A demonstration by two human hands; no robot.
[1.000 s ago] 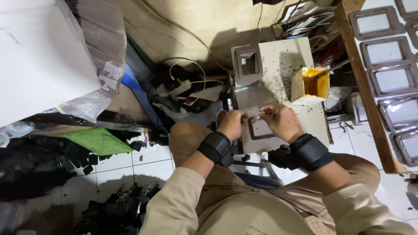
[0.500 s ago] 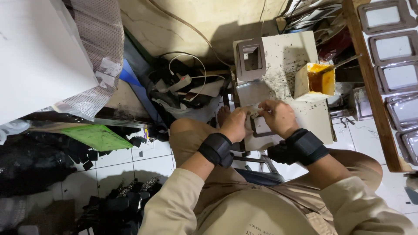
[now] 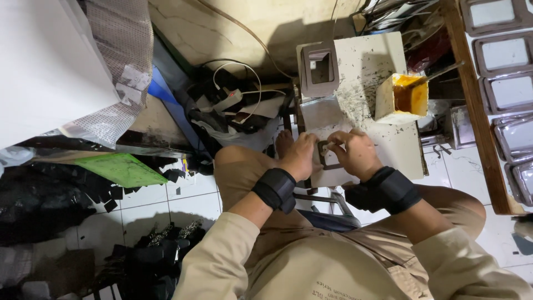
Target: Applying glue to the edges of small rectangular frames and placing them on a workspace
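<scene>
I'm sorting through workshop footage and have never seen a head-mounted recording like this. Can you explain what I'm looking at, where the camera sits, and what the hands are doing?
The camera is worn on the person's head and looks straight down, so you see their own lap, knees and both arms from above. There is no machine here, only two bare hands, each with a black wrist band.

The left hand and the right hand meet over a small white work table speckled with dark spots. Between them they hold a small dark rectangular frame pressed against the table; the right fingers seem to pinch a small pale piece at its top edge.

Also on the table: a second, larger frame-shaped piece and an open box holding yellow-orange paste. To the right is a wooden rack of metal trays. Cables, black scraps and a green sheet lie on the tiled floor.
</scene>
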